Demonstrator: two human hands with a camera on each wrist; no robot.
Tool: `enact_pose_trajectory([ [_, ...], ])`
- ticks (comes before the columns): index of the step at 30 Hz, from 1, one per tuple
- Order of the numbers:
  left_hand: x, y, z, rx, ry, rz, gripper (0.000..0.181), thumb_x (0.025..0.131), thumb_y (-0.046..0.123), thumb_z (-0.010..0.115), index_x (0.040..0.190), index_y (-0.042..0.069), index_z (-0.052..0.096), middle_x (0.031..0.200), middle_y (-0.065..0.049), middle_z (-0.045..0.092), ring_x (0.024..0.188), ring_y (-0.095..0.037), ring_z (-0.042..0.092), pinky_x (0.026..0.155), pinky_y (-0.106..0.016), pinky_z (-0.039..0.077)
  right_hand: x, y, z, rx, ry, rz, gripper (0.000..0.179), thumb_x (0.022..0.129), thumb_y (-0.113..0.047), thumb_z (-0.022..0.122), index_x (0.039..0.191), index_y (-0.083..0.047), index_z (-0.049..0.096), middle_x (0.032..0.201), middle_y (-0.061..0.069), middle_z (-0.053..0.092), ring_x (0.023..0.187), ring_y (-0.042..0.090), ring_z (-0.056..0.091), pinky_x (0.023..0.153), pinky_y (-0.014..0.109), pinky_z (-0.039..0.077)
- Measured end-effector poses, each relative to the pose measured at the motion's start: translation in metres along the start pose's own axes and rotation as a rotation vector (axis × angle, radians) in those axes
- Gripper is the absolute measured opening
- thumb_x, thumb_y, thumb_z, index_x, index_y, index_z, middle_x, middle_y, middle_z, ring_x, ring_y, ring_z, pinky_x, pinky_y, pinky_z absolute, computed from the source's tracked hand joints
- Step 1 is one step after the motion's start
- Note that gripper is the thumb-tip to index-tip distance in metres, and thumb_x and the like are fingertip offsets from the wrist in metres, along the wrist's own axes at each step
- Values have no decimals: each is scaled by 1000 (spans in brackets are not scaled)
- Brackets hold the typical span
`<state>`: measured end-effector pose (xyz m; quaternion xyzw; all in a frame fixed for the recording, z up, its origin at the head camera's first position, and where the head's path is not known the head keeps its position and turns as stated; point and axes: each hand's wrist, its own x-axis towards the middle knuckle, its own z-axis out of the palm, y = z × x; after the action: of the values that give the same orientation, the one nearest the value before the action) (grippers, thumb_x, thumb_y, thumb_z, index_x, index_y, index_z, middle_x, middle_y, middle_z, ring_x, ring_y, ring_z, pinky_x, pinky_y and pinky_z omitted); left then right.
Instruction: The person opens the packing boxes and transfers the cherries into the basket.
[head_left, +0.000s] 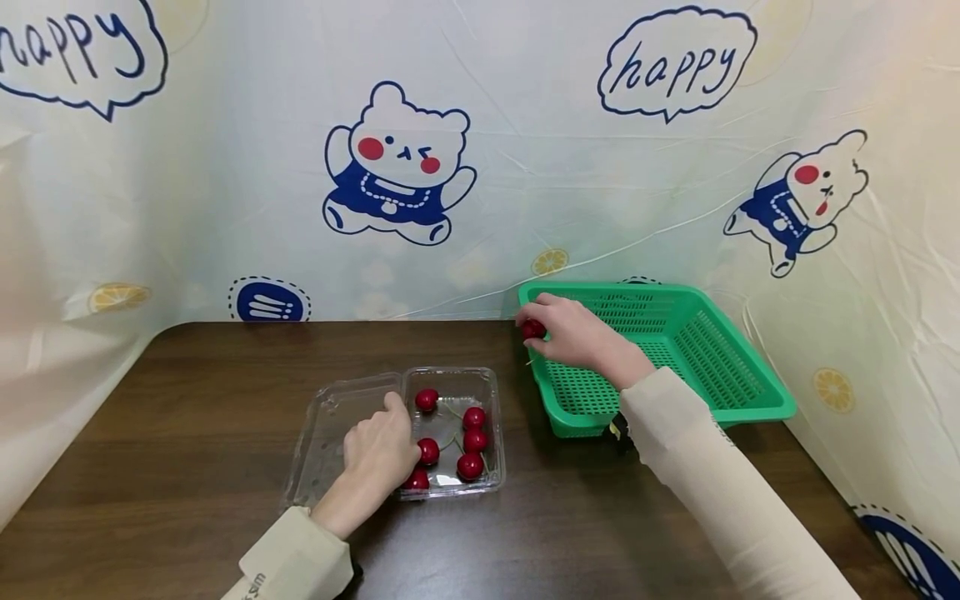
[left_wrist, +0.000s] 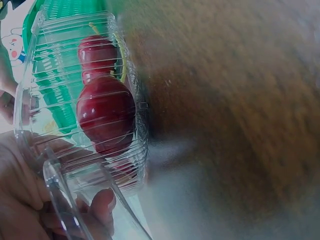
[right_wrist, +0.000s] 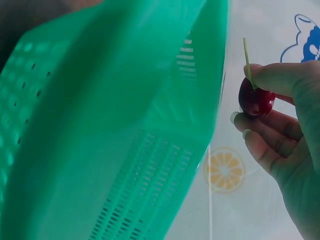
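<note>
In the head view a clear plastic box [head_left: 491,492] lies with its lid [head_left: 318,425] folded out to the left. Several red cherries [head_left: 474,440] with green stems are inside. My left hand [head_left: 381,446] is over the hinge between box and lid and grips the plastic there; through the clear wall in the left wrist view, a fingertip [left_wrist: 103,202] shows. Over the near-left rim of the green basket [head_left: 757,412], my right hand [head_left: 577,335] pinches one dark red cherry [right_wrist: 256,100] between thumb and fingers, its stem pointing up in the right wrist view.
The green basket has slotted walls and stands on the right of the brown wooden table [head_left: 202,400], close to the back curtain [head_left: 525,192]. Between box and basket runs a strip of bare tabletop. A black wrist strap [head_left: 619,432] sits below the right sleeve.
</note>
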<state>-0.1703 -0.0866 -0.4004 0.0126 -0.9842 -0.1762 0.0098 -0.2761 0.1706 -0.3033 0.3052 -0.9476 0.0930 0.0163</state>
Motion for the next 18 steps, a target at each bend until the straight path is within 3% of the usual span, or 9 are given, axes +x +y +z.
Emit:
enact_pose_trajectory([
  [18, 1, -1, 1, -5, 6, 0, 28, 77, 7, 65, 91, 2, 41, 63, -13, 57, 53, -29, 55, 50, -41, 41, -12, 41, -6, 18, -1, 109, 29, 92, -18, 68, 119, -9, 64, 115, 12, 63, 100, 27, 61, 88, 44, 54],
])
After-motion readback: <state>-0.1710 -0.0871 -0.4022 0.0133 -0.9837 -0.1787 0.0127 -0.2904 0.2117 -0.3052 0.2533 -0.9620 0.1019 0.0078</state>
